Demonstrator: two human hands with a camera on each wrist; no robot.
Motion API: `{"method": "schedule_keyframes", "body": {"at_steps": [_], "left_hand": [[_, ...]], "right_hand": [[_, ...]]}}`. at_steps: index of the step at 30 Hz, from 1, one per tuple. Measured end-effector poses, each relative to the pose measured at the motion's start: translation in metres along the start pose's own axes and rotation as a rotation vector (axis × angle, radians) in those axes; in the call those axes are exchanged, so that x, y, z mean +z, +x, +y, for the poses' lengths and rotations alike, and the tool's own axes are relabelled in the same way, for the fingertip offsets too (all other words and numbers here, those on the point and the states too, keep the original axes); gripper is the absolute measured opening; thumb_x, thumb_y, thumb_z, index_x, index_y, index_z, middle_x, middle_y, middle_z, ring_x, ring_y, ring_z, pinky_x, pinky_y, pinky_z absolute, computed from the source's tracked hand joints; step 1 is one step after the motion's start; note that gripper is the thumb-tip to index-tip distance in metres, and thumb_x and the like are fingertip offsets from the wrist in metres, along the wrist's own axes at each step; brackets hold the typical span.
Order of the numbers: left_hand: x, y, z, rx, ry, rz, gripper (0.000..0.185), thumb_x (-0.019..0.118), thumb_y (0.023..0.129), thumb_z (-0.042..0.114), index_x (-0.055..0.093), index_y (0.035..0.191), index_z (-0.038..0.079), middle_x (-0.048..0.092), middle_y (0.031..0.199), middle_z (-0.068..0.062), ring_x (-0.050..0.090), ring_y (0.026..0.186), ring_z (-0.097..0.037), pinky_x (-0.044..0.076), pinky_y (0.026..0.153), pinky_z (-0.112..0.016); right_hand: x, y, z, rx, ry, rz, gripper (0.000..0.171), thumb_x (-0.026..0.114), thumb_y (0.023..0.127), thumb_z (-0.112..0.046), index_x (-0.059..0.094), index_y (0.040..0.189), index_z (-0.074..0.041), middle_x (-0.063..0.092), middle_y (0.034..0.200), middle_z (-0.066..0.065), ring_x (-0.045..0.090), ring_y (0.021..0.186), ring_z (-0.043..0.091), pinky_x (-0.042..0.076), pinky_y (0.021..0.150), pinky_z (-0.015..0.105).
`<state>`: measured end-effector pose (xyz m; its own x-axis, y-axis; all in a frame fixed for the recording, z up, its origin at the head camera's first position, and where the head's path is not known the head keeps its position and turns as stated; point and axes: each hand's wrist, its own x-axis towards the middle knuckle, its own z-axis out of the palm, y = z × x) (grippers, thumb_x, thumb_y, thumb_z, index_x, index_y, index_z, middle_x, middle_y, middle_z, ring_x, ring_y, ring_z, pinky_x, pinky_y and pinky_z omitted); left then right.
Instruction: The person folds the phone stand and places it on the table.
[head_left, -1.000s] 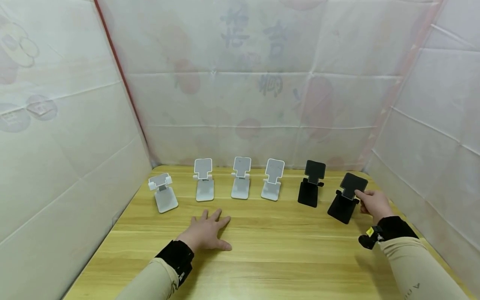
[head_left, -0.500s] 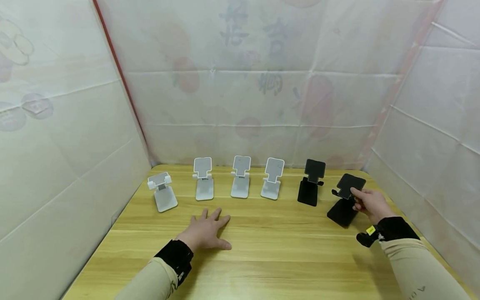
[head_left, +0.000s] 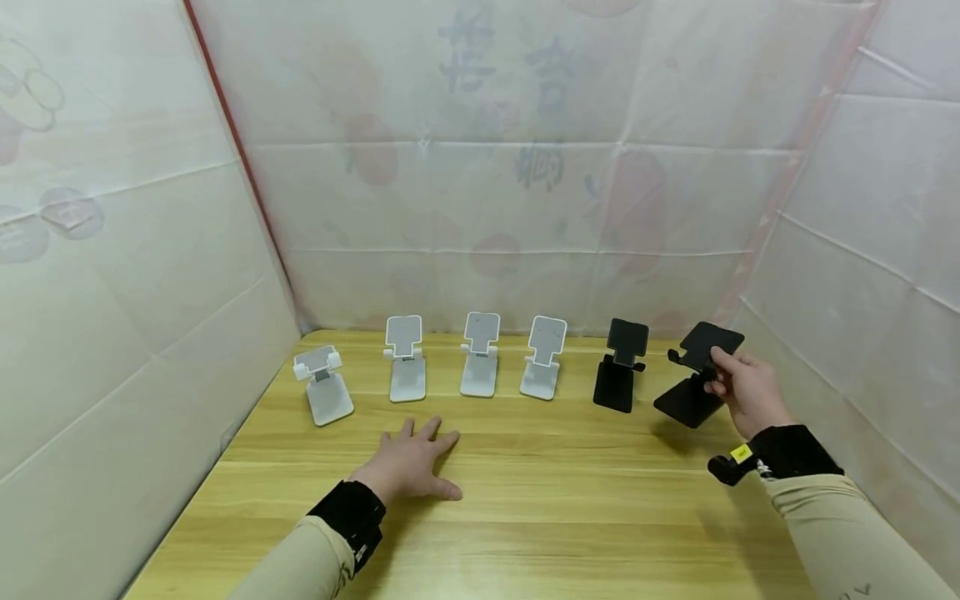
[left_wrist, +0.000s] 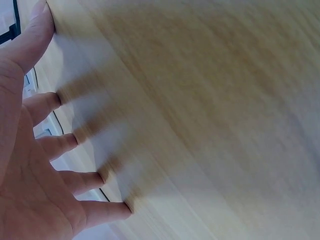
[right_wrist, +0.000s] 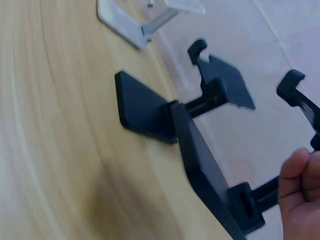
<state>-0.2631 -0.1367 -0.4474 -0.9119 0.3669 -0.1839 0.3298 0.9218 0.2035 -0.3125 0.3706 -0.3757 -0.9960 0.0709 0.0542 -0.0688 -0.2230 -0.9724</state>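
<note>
My right hand [head_left: 756, 393] pinches a black phone stand [head_left: 705, 343] at the right end of the row, thumb on its upper plate. In the right wrist view the stand's base [right_wrist: 202, 165] hangs tilted above the table, with a shadow under it. Left of it a second black phone stand [head_left: 615, 382] stands on the wood, also seen behind in the right wrist view. My left hand [head_left: 408, 467] rests on the table with fingers spread and holds nothing. In the left wrist view its fingertips [left_wrist: 127, 206] touch the wood.
Several white phone stands line the back of the wooden table [head_left: 525, 517], among them one [head_left: 328, 398] at the far left with its plate folded lower. White printed sheets [head_left: 480, 192] wall the table at the back and both sides.
My right hand has lifted the rightmost black phone stand off the table and tipped it, so its base has swung up. The left hand has stayed in place.
</note>
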Motion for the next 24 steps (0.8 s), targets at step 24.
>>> {"method": "schedule_keyframes", "body": {"at_steps": [24], "left_hand": [[0.002, -0.002, -0.001, 0.012, 0.004, 0.010, 0.093, 0.070, 0.080, 0.074, 0.046, 0.156, 0.026, 0.032, 0.165, -0.015, 0.026, 0.146, -0.058, 0.027, 0.107, -0.083]], "right_hand": [[0.098, -0.003, -0.013, -0.242, -0.013, -0.198, 0.027, 0.059, 0.105, -0.021, 0.040, 0.089, -0.011, 0.038, 0.077, 0.002, 0.034, 0.064, 0.020, 0.049, 0.068, 0.031]]}}
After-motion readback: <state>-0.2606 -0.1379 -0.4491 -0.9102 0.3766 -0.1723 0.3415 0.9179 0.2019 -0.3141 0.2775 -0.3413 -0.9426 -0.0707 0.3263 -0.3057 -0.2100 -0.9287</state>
